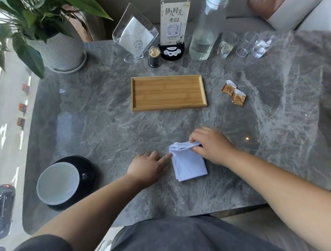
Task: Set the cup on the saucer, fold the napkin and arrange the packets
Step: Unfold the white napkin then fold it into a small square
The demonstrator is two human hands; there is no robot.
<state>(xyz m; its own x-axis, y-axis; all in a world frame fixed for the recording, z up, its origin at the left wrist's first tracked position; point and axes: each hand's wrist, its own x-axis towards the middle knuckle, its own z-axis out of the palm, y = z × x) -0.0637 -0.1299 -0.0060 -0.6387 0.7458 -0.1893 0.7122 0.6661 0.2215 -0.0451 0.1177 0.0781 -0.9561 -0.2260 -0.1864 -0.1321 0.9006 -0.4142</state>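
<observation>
A white napkin (188, 163) lies folded on the grey marble table near the front edge. My right hand (210, 145) pinches its far folded edge. My left hand (148, 166) lies flat beside it, a straight fingertip touching the napkin's left corner. At the front left a black cup with a white inside (57, 183) stands on a black saucer (87, 190). Two gold packets (234, 93) lie side by side on the table, right of a wooden tray (168, 92) that holds nothing.
Along the far edge stand a potted plant (57, 48), a clear napkin holder (135, 35), a toothpick jar (154, 57), a table sign (173, 28), a glass bottle (205, 31) and three glasses (243, 44). The table (103, 129) drops off at the left.
</observation>
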